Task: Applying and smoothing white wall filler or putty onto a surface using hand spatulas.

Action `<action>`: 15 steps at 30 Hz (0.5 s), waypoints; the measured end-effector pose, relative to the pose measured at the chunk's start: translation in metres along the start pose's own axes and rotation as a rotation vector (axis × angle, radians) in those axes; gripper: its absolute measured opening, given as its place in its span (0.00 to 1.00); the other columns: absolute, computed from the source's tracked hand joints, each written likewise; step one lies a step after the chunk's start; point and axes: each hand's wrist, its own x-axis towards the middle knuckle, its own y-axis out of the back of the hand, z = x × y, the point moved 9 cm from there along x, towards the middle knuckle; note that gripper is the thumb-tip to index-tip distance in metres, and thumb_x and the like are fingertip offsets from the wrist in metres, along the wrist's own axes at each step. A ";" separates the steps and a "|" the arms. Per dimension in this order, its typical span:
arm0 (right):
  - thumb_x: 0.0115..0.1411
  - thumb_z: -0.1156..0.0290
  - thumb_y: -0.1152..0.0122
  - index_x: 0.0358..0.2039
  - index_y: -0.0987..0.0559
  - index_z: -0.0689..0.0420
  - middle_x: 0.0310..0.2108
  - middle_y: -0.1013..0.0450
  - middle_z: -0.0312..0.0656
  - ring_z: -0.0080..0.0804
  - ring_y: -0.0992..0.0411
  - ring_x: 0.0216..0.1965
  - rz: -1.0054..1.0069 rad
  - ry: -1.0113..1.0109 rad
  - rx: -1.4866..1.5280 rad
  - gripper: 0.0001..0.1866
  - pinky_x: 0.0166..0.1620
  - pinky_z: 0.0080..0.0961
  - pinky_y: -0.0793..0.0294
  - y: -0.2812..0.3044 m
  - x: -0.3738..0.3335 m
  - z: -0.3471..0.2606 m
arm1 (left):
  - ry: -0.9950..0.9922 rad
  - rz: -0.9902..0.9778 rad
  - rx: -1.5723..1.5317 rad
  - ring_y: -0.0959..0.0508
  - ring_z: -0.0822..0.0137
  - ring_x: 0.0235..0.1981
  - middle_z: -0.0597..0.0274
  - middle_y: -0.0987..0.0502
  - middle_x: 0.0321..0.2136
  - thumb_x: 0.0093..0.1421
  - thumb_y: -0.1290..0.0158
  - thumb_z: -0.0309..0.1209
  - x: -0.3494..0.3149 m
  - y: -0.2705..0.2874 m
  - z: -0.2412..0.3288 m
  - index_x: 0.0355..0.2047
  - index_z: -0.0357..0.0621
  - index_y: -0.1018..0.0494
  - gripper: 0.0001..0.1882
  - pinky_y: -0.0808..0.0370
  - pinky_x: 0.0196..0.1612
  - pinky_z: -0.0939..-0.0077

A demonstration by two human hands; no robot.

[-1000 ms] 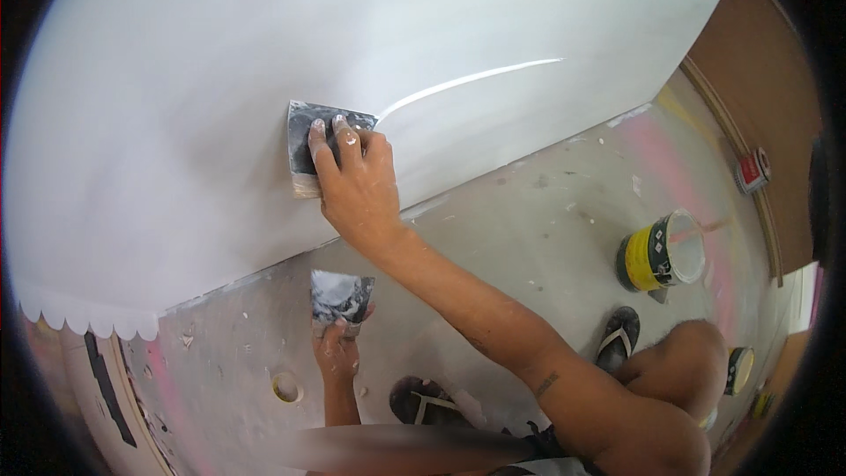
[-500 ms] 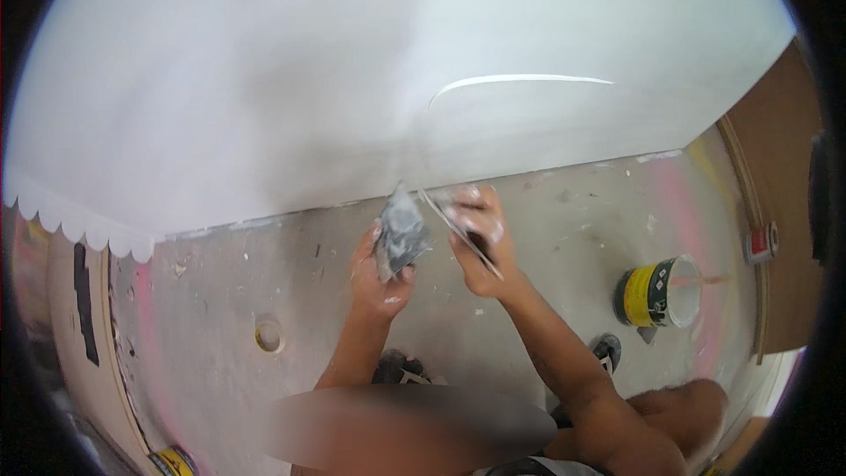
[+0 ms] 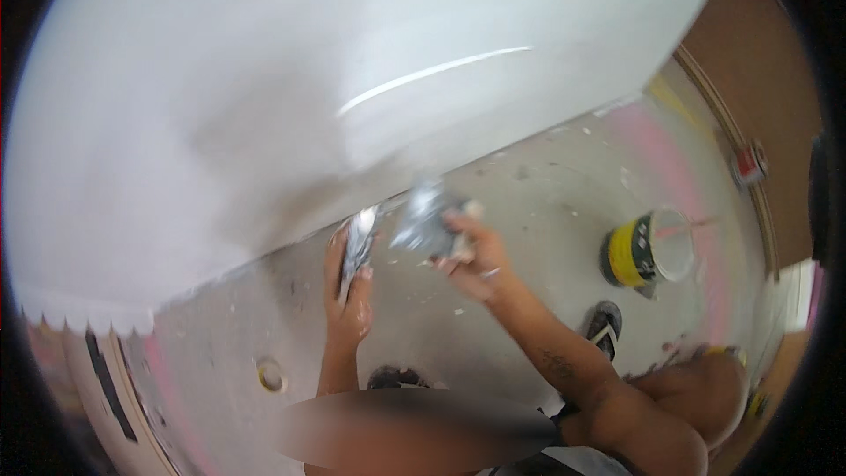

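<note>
My left hand (image 3: 348, 300) is wrapped round a grey-smeared putty knife (image 3: 359, 242), its blade tipped up and seen nearly edge-on. Just right of it, my right hand (image 3: 476, 260) grips a second, broad putty knife (image 3: 421, 222) whose flat face is turned into view and blurred by motion. A small gap separates the two blades. Both hands are low in front of the white wall (image 3: 264, 35), and specks of white stuff cling to the fingers. Higher on the wall runs a curved bright white streak (image 3: 432, 79).
A yellow and black bucket (image 3: 627, 251) lies or leans at the right on the grey, spattered floor (image 3: 546, 211). A small red and white can (image 3: 749, 165) is beside a brown panel (image 3: 753, 62). A roll of tape (image 3: 271, 375) lies at the left. My sandalled foot (image 3: 604, 326) shows below.
The view has tilted and swung. My right hand has turned its putty knife from edge-on to face-on; the left one has turned from face-on to nearly edge-on.
</note>
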 end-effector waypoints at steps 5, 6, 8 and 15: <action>0.58 0.70 0.38 0.45 0.28 0.58 0.38 0.24 0.39 0.26 0.23 0.32 -0.157 -0.179 0.080 0.15 0.28 0.27 0.20 -0.016 -0.015 0.005 | -0.195 -0.463 0.883 0.35 0.48 0.62 0.42 0.36 0.59 0.51 0.59 0.11 0.003 -0.052 0.007 0.58 0.41 0.33 0.32 0.42 0.65 0.56; 0.58 0.70 0.38 0.46 0.28 0.59 0.39 0.24 0.40 0.26 0.23 0.33 -0.102 -0.073 -0.050 0.16 0.28 0.27 0.20 -0.009 -0.017 -0.019 | -0.011 -0.476 1.002 0.35 0.49 0.62 0.43 0.36 0.59 0.47 0.58 0.10 0.003 -0.042 -0.008 0.57 0.43 0.32 0.34 0.41 0.64 0.58; 0.58 0.72 0.38 0.49 0.29 0.61 0.41 0.25 0.41 0.29 0.24 0.37 -0.033 0.085 -0.234 0.19 0.33 0.27 0.21 0.006 -0.010 -0.066 | 0.003 -0.646 1.157 0.35 0.48 0.61 0.43 0.35 0.58 0.46 0.59 0.10 -0.019 -0.039 -0.025 0.56 0.44 0.31 0.35 0.40 0.64 0.59; 0.61 0.71 0.42 0.51 0.26 0.65 0.44 0.24 0.43 0.28 0.28 0.45 0.318 0.970 -0.746 0.18 0.48 0.27 0.29 0.035 0.014 -0.297 | 0.123 -0.498 1.122 0.34 0.44 0.59 0.45 0.34 0.57 0.42 0.58 0.07 -0.052 -0.016 -0.029 0.56 0.51 0.30 0.40 0.37 0.61 0.57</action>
